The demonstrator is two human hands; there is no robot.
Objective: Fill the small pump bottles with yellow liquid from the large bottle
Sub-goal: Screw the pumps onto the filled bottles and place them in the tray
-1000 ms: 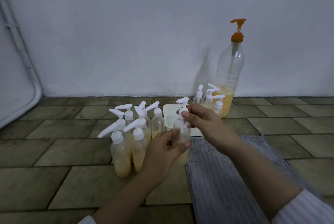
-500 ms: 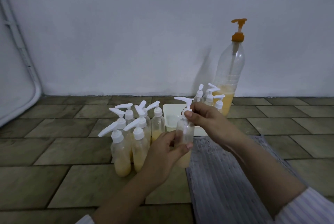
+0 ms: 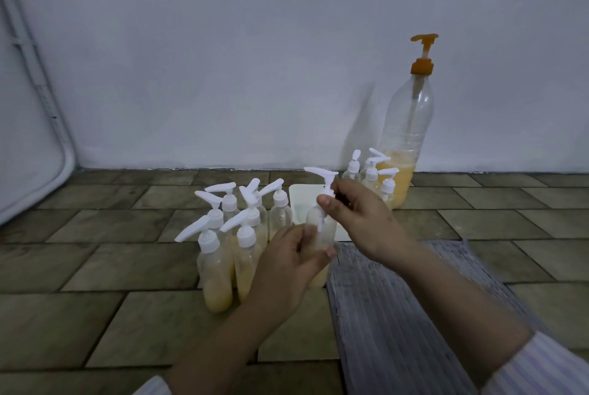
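Observation:
My left hand (image 3: 288, 262) grips the body of a small clear pump bottle (image 3: 321, 228) with yellow liquid in its lower part. My right hand (image 3: 360, 216) pinches that bottle's white pump cap (image 3: 323, 182) at the collar; its nozzle points left. To the left stands a cluster of several small pump bottles (image 3: 229, 235), most holding yellow liquid. Three more small bottles (image 3: 371, 176) stand in front of the large clear bottle (image 3: 406, 139), which has an orange pump (image 3: 423, 53) and yellow liquid in its bottom third, against the wall.
A white tray (image 3: 299, 203) lies on the tiled floor behind the held bottle. A grey ribbed mat (image 3: 398, 315) spreads under my right forearm. The white wall (image 3: 223, 59) closes the back, with a white pipe or frame (image 3: 38, 101) at the left.
The pump cap's nozzle has swung round to point left as my right hand turned it. The held bottle has risen slightly; my left hand keeps its grip.

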